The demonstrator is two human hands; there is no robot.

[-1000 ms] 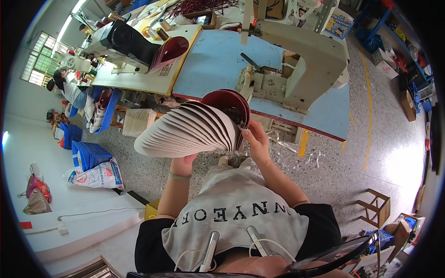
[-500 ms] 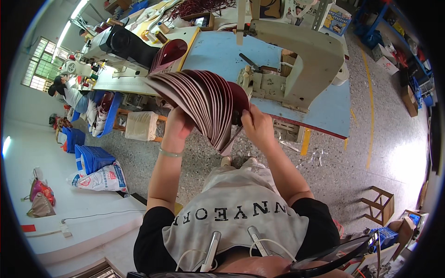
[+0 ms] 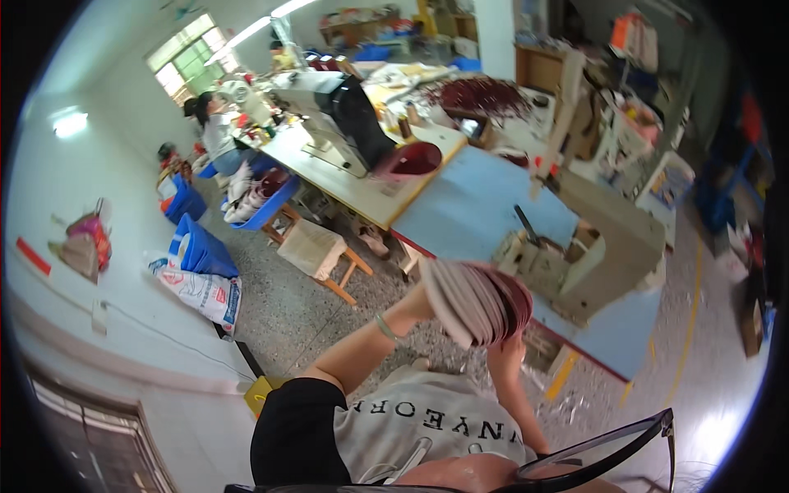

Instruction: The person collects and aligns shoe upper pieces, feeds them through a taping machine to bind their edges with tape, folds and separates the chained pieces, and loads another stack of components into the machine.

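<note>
A stack of curved pale and dark red pieces (image 3: 477, 304) is held up between two hands, just in front of the near edge of the blue tabletop (image 3: 460, 201). The left side of the stack is grasped by the left hand (image 3: 417, 302), and its near right side is held by the right hand (image 3: 506, 353). Whether the tabletop's edge is touched by the stack cannot be told.

Open room is found on the left part of the blue tabletop, but its right part is taken up by a big beige machine (image 3: 612, 246). More open room is given by the speckled floor (image 3: 288, 300) near and left of the stack (a wooden stool (image 3: 312, 246) is set farther left). The far left side of the blue tabletop is met by a white tabletop (image 3: 436, 135), where more dark red pieces (image 3: 417, 158) are put beside a black and white machine (image 3: 349, 123).

Most fingers of the left hand are hidden behind the stack. The right fingertips are partly covered and blurred too. The far right shelves (image 3: 744, 177) are smeared and dark, so their things cannot be made out.
</note>
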